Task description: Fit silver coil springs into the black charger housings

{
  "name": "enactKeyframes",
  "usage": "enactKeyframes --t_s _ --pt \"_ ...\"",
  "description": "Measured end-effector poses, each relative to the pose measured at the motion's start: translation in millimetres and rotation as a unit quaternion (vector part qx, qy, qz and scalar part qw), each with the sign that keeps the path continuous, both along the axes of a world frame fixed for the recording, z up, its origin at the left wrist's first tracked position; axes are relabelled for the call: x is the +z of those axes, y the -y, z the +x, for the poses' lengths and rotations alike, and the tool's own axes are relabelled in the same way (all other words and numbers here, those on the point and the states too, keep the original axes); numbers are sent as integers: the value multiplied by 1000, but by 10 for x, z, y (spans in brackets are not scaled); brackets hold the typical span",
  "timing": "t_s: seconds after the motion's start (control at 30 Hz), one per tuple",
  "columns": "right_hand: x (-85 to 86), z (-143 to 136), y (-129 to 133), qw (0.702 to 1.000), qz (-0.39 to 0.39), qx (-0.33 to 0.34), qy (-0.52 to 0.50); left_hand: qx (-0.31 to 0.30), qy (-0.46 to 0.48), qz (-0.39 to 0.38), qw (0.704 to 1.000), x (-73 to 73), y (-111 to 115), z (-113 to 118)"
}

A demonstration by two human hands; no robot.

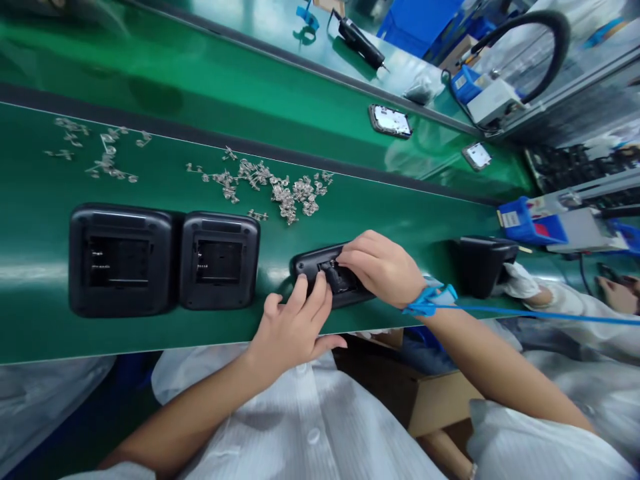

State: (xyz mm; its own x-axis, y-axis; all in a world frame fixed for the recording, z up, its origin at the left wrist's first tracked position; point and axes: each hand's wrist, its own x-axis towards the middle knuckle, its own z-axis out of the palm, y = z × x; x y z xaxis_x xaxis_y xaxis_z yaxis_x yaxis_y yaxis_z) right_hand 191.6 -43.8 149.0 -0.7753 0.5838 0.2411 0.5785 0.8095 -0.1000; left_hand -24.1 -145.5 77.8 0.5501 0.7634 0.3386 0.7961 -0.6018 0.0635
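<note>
A black plastic housing [311,261] lies on the green bench, partly under both hands. My left hand [295,323] rests on its near left side, fingers spread, fingertips at the recess. My right hand [383,267], with a blue wrist strap [431,300], has its fingers pressed together at the right side of the recess; whatever they pinch is hidden. Small metal springs show inside the recess. To the left stand two more black housings [123,300] [220,298], each with an open compartment holding springs. Loose metal spring contacts [285,197] are scattered behind them.
Beyond a dark rail runs a green strip carrying two small devices with white boards [391,121] [477,156]. A black electric screwdriver [360,43] lies farther back. At right are a dark housing [483,267], a co-worker's gloved hand [521,281] and a blue bin [530,223].
</note>
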Motion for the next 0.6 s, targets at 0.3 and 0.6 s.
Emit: enactKeyframes --t_s 0.3,0.6 --pt "-55 -60 -15 999 33 -12 19 -13 12 -42 999 42 -14 -4" --pt "-190 -57 80 990 15 -54 -127 -1 2 -71 997 79 -75 39"
